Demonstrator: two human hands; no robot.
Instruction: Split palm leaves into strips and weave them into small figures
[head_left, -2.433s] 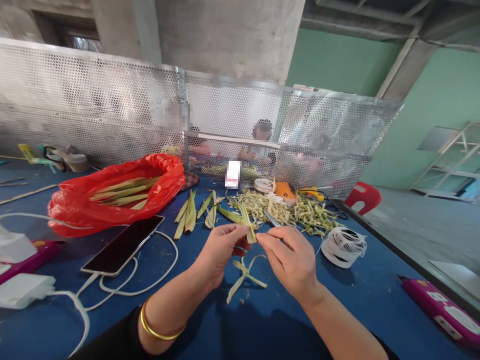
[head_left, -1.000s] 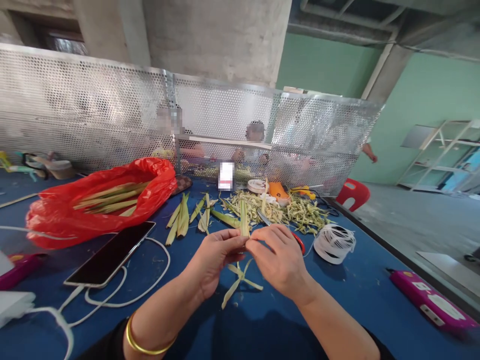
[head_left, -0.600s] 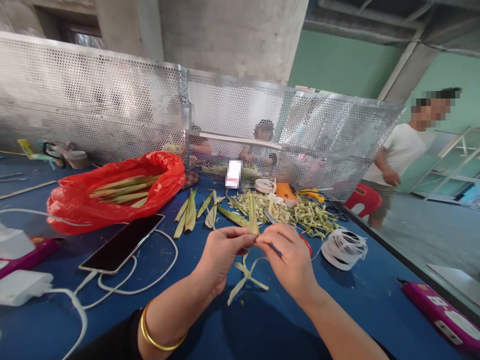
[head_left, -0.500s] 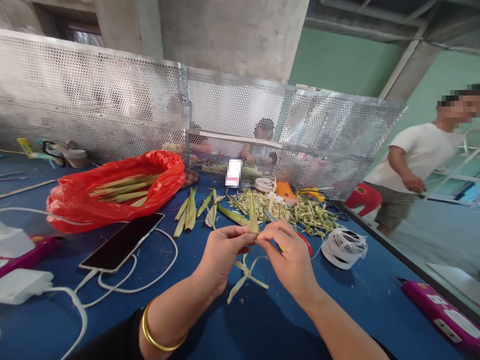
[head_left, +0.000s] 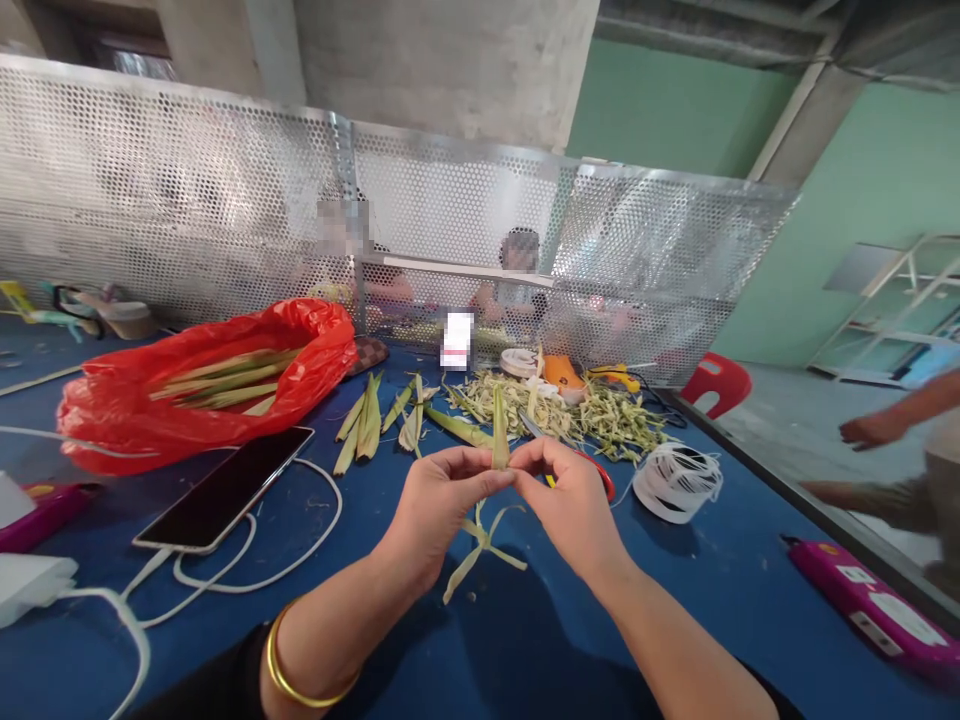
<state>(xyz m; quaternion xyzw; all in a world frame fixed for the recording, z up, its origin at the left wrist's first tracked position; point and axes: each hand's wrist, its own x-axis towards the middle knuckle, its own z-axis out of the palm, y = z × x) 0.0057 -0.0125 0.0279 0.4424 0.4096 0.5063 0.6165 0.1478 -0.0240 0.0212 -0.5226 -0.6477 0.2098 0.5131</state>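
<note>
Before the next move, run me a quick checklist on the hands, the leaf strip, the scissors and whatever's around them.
1. Left hand pinching the leaf strip: ok.
2. Right hand at the strip's lower end: ok, thumb and fingertips meet there.
3. Scissors in full view: not ok, the right hand covers part of them.
4. Spool of white cord apart from the hands: ok.
5. Phone apart from the hands: ok.
6. Splayed strips below joined to the held one: cannot tell, fingers hide it.
</note>
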